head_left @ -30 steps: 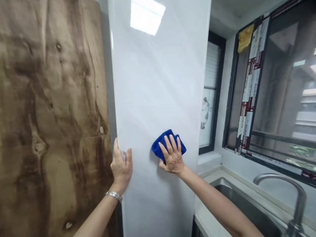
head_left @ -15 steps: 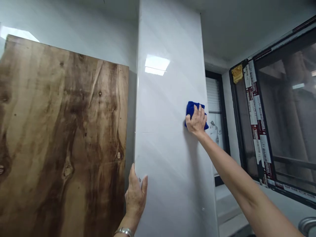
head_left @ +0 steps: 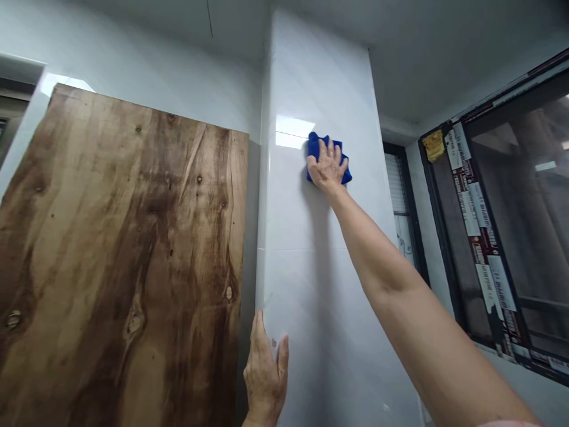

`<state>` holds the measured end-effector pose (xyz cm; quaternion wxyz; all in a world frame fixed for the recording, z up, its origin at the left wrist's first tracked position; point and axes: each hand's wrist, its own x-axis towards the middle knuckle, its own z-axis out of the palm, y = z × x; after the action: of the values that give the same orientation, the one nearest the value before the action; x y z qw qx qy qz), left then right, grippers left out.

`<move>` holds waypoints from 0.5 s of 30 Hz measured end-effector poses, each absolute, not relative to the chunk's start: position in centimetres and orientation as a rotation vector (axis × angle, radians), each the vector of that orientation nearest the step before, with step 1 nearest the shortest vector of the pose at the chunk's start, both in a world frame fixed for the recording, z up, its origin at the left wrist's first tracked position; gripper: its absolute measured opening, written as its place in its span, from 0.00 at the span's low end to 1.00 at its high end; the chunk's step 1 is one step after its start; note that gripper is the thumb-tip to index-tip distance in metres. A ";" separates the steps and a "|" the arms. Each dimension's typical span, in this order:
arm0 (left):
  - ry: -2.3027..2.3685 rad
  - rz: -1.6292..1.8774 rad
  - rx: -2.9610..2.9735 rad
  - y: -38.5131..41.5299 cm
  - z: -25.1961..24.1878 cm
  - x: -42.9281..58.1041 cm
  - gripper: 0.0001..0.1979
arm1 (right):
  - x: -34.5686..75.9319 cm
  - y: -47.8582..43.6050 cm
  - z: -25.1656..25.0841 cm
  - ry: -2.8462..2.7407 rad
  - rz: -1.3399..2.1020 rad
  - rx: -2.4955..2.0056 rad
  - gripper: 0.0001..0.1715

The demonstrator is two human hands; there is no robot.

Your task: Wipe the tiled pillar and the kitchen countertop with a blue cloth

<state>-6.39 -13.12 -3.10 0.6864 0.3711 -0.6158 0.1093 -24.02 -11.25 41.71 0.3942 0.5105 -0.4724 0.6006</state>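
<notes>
In the head view, the right hand [head_left: 328, 169] lies spread over a bunched blue cloth [head_left: 315, 147], fingers parted and slightly bent, pressing it against the front face of a glossy white tiled column [head_left: 293, 201]. The cloth sits above a thin horizontal tile joint [head_left: 293, 249], its left edge overlapping the right end of a bright light reflection [head_left: 291, 129]. The right arm stretches up from the lower right corner, where a bit of pink fabric [head_left: 509, 423] shows, and a soft shadow falls down the tile below the hand.

The left hand [head_left: 265, 373] is open and holds nothing: its fingers point up along the column's left corner, with the thumb apart over the front face. Between thumb and fingers is a small grey mark [head_left: 274, 343], too small to identify.

Left of the column, a broad wood-grain board [head_left: 133, 225] stands in front of a pale wall [head_left: 178, 89], close to the column but apart from it. On the right are a narrow dark-framed window with a blind [head_left: 395, 184] and a larger window [head_left: 528, 196], whose frame carries strips of printed film [head_left: 475, 222] and a yellow patch [head_left: 433, 146].
</notes>
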 end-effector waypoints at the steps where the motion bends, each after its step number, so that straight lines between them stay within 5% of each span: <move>1: -1.382 0.256 0.829 -13.2 -3.1 -6.4 0.35 | -22.7 -11.3 41.7 -1.143 1.448 1.328 0.40; 11: -1.349 0.077 0.816 -13.0 -2.7 -6.0 0.36 | -16.7 -8.8 31.1 -0.577 0.661 1.692 0.38; 15: -1.339 0.034 0.843 -12.7 -2.6 -5.9 0.37 | -17.6 -8.2 31.9 -0.558 0.595 1.713 0.38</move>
<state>-5.89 -12.69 -2.58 0.7028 0.3788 -0.6019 0.0152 -17.65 -8.24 31.94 0.5829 0.7337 -0.2389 0.2546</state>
